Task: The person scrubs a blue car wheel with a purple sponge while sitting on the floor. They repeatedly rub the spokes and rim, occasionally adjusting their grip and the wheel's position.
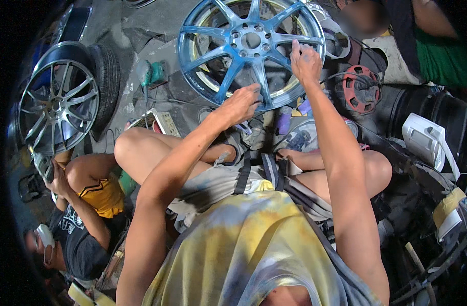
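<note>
A blue multi-spoke wheel rim (pixel 250 51) with pale, worn-looking patches lies in front of my crossed legs. My right hand (pixel 307 62) is on its right side, one finger reaching along a spoke and the other fingers curled. At the lower edge, my left hand (pixel 242 104) is closed, its fingertips by the bottom spoke. Whatever may be under the fingers of either hand is hidden. A purple block (pixel 283 122) lies below the rim, between my hands and my lap.
A green sander (pixel 153 73) with a cord sits left of the rim, near a power strip (pixel 165 124). Farther left a co-worker (pixel 85 229) holds a tool by a silver wheel (pixel 59 107). On the right are a red cable reel (pixel 361 87), a white case (pixel 423 140) and another person.
</note>
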The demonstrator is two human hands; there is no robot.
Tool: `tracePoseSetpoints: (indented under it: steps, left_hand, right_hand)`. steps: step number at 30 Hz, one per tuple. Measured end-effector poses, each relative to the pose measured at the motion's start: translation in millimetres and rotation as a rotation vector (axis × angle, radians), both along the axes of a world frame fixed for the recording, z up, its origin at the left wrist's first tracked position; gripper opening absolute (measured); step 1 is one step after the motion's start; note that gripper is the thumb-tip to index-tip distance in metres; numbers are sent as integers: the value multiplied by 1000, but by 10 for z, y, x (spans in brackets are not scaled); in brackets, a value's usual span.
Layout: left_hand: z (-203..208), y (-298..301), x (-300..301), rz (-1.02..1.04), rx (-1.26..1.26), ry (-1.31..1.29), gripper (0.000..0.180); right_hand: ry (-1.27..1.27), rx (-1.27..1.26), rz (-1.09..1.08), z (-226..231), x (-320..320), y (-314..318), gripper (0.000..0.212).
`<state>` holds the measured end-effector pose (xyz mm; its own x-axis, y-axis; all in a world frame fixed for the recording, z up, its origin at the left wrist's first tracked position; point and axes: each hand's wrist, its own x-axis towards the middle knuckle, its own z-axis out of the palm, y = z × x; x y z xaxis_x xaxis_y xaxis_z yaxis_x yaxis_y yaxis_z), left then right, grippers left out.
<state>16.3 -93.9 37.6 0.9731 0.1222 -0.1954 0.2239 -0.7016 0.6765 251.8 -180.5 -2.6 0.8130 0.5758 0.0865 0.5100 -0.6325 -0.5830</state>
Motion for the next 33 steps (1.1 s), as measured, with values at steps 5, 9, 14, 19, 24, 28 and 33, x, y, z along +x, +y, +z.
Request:
tracePoseSetpoints:
  steps: [5,9,14,19,24,28,33]
  left_hand:
    - [80,55,-126,-52,-235,-111,17]
    - [80,6,-177,94,8,-210,12]
    - [-5,-105,-205,-41,91,-83,21]
    - [-6,-90,-182,-54,89,-92,25]
    - [95,-27,-189,-118,106,93,32]
    - [121,-40,-158,-158,104,-75,35]
    - [112,-14,-158,-192,169,-114,26]
  right_hand:
    - [38,-26,-16,-1,7,0,53]
    - [51,-44,-18,-27,22,-3,54]
    - [3,-25,-10,-54,30,-5,47]
    - [-33,-8,15,-65,34,-2,47]
    - [-11,-23,8,-29,13,-8,49]
    - [52,-4,4,4,1,-13,49]
    - [30,-9,6,19,5,-12,52]
